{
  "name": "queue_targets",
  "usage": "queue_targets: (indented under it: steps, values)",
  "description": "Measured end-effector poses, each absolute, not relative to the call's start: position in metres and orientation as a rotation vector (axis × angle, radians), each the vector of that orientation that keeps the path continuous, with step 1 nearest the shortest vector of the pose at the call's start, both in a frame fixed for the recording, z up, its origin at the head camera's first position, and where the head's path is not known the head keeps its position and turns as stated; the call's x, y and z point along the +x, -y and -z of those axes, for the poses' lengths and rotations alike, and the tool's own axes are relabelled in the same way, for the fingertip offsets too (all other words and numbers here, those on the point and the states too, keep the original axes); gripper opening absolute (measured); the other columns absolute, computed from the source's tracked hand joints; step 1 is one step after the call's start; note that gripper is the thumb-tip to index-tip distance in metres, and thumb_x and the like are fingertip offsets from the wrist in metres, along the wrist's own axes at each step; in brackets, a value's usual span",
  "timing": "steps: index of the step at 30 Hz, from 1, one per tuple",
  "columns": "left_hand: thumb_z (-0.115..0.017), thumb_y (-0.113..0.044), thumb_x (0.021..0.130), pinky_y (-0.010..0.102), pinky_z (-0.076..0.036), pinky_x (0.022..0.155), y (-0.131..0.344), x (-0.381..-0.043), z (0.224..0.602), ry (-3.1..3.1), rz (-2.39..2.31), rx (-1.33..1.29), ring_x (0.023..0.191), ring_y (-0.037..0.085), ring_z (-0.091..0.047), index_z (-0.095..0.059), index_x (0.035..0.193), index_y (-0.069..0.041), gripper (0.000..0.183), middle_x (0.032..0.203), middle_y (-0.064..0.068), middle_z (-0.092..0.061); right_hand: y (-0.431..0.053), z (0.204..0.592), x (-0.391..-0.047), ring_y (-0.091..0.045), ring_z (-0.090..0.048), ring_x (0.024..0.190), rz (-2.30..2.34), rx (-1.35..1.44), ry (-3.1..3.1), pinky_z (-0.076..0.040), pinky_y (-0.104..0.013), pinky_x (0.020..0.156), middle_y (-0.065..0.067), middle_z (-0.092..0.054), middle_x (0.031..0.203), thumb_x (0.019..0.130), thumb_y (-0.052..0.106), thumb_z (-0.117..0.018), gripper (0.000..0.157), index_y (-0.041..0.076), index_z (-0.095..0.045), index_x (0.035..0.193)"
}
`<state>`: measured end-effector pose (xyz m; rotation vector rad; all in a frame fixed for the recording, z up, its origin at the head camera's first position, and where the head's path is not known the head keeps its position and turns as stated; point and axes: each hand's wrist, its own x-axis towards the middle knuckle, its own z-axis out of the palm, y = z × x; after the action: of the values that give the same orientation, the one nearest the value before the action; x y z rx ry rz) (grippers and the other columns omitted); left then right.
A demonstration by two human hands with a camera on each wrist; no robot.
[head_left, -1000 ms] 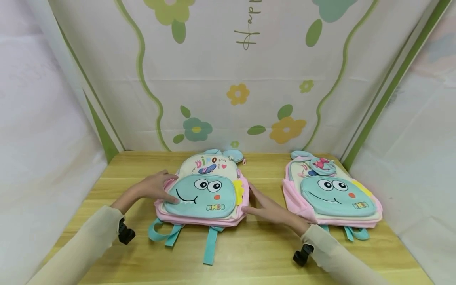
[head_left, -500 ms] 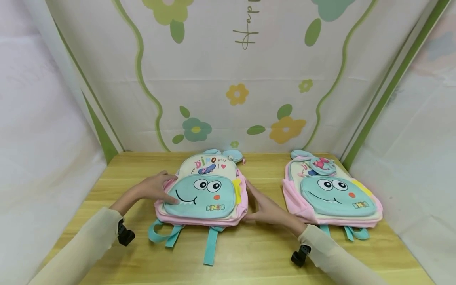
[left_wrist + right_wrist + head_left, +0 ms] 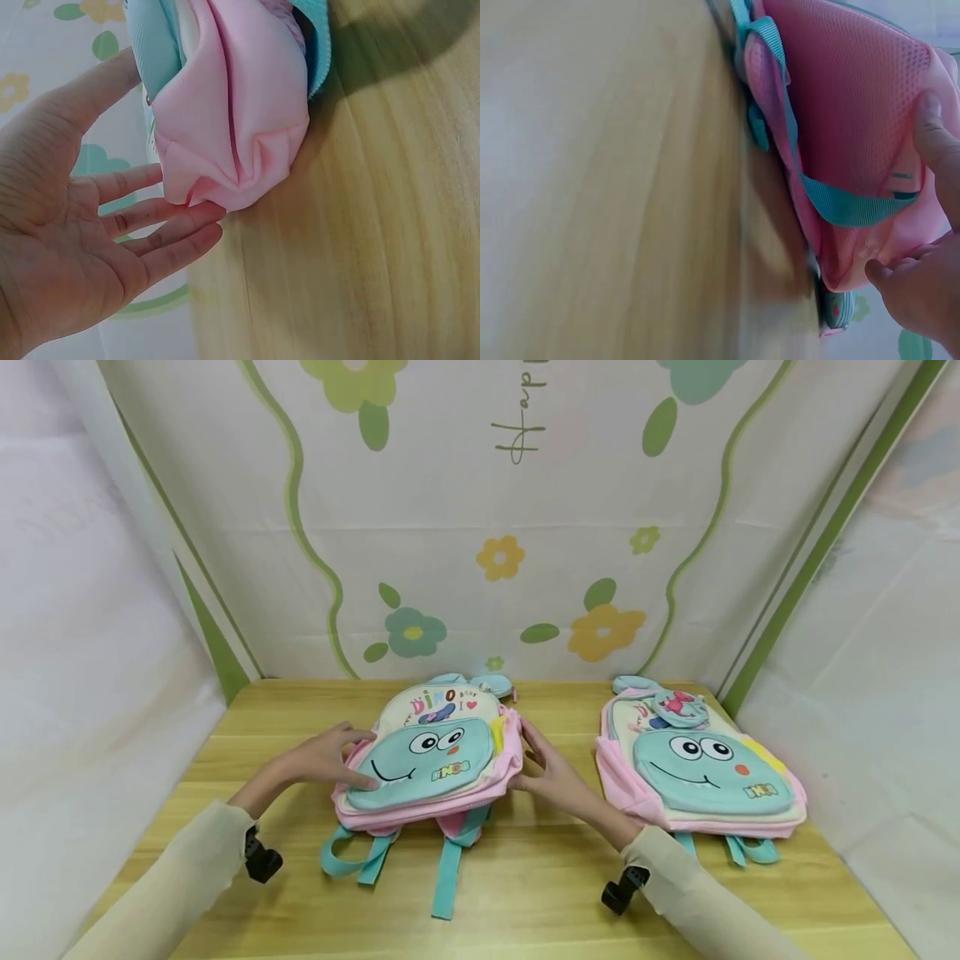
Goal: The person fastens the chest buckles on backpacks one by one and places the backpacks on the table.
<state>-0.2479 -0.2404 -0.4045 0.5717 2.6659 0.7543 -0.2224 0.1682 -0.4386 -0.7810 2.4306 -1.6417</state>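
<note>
Right hand (image 3: 557,781), clamped on tilted backpack (image 3: 429,764) at right edge, should lift slowly while left hand (image 3: 324,757), fingers apart, braces opposite side.

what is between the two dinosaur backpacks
In the head view, the right hand, holding the left backpack, is between it and the right backpack, with bare tabletop beyond.

"How are things set out on the surface (image 3: 540,893)?"

"The left backpack (image 3: 431,764) lies between the left hand (image 3: 322,756) and the right hand (image 3: 558,783), its right side higher."

"And the right backpack (image 3: 712,777)?"

"Apart from it, a pouch (image 3: 678,708) on its far part. Cloth wall (image 3: 465,485) behind both."
</note>
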Motion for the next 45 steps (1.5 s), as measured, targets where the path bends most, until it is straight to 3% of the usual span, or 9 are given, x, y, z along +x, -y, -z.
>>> queue_targets:
  steps: [9, 16, 20, 25, 29, 36, 45]
  values:
    - [-0.084, -0.047, 0.08, 0.055, -0.05, 0.096, 0.237, -0.246, 0.402, -2.618, -0.834, 0.591, 0.118, 0.034, -0.053, -0.05, 0.148, -0.002, 0.089, 0.134, 0.023, -0.05, -0.159, 0.424, -0.222, -0.034, -0.018, 0.157, 1.754, -0.614, -2.392, -0.027, -0.053, 0.123, -0.015, -0.012, 0.171, 0.093, 0.021, -0.075, 0.097, 0.003, -0.011, 0.163]
    - [-0.082, -0.042, 0.084, 0.043, -0.052, 0.09, 0.238, -0.245, 0.407, -2.53, -0.932, 0.559, 0.109, 0.029, -0.056, -0.047, 0.15, -0.002, 0.085, 0.136, 0.022, -0.047, -0.155, 0.411, -0.223, -0.033, -0.017, 0.157, 1.869, -0.678, -2.318, -0.026, -0.052, 0.123, -0.016, -0.011, 0.171, 0.095, 0.021, -0.074, 0.094, 0.001, -0.012, 0.162]
    - [-0.082, -0.041, 0.084, 0.039, -0.053, 0.089, 0.236, -0.242, 0.408, -2.525, -0.964, 0.555, 0.109, 0.029, -0.059, -0.048, 0.149, -0.002, 0.083, 0.136, 0.023, -0.047, -0.152, 0.4, -0.224, -0.03, -0.016, 0.158, 1.936, -0.756, -2.238, -0.026, -0.047, 0.123, -0.013, -0.012, 0.171, 0.097, 0.021, -0.072, 0.088, 0.002, -0.016, 0.162]
    - [-0.079, -0.044, 0.087, 0.039, -0.054, 0.09, 0.231, -0.239, 0.409, -2.529, -0.963, 0.557, 0.113, 0.031, -0.061, -0.047, 0.15, -0.004, 0.082, 0.139, 0.024, -0.046, -0.146, 0.384, -0.226, -0.028, -0.024, 0.156, 1.964, -0.788, -2.169, -0.034, -0.034, 0.12, -0.013, -0.022, 0.169, 0.099, 0.031, -0.068, 0.082, 0.007, -0.023, 0.162]
    - [-0.078, -0.045, 0.088, 0.039, -0.054, 0.089, 0.227, -0.24, 0.409, -2.521, -0.983, 0.56, 0.114, 0.031, -0.061, -0.045, 0.152, -0.004, 0.082, 0.14, 0.024, -0.046, -0.142, 0.374, -0.23, -0.025, -0.028, 0.155, 1.978, -0.805, -2.134, -0.037, -0.024, 0.116, -0.009, -0.027, 0.168, 0.097, 0.04, -0.069, 0.083, 0.014, -0.025, 0.162]
    - [-0.077, -0.041, 0.091, 0.037, -0.055, 0.093, 0.223, -0.239, 0.413, -2.419, -1.083, 0.562, 0.12, 0.034, -0.061, -0.042, 0.153, -0.002, 0.082, 0.143, 0.026, -0.041, -0.134, 0.359, -0.233, -0.022, -0.028, 0.155, 1.969, -0.877, -2.142, -0.031, -0.031, 0.122, -0.006, -0.029, 0.167, 0.088, 0.049, -0.077, 0.096, 0.017, -0.026, 0.162]
    - [-0.074, -0.034, 0.094, 0.045, -0.053, 0.104, 0.212, -0.241, 0.419, -2.323, -1.181, 0.629, 0.129, 0.041, -0.057, -0.039, 0.155, -0.003, 0.078, 0.152, 0.028, -0.034, -0.114, 0.332, -0.234, -0.019, -0.03, 0.154, 1.9, -0.966, -2.265, -0.031, -0.034, 0.122, -0.002, -0.026, 0.168, 0.088, 0.022, -0.082, 0.094, 0.023, -0.026, 0.163]
